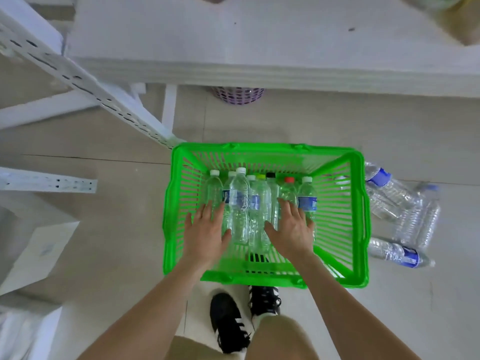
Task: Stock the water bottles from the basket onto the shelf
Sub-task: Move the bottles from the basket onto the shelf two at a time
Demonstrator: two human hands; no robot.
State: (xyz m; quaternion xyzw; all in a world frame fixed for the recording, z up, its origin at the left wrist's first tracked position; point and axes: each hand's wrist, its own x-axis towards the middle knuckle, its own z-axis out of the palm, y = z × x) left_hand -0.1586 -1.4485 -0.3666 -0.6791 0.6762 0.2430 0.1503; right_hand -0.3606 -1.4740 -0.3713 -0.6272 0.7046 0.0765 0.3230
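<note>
Head view, only one available.

- Green slatted plastic basket point(267, 148) sits on the tiled floor; everything below is placed relative to it.
- Clear plastic water bottles point(240, 203) lie side by side inside the basket, caps toward its far wall. Caps are mostly white, plus one yellow-green, one black and one red. Some bottles have blue labels.
- Left hand point(207, 229): flat, fingers straight and spread, over the bottles at the basket's left side, gripping nothing. Can't tell whether it's in contact or just above.
- Right hand point(292, 229): same pose over the bottles at the basket's right side, nothing held.
- White flat shelf board point(233, 48) is beyond the basket's far wall and higher.
- More clear loose bottles point(405, 211) lie on the floor just right of the basket.

Handling, my read: thin-walled PET, so smooth, round and prone to rolling. The walls dent if squeezed. Fill level is unreadable, so weight is unknown. Wrap the mid-body at the label band, or take the stiffer neck under the cap. One bottle per hand looks feasible.
</note>
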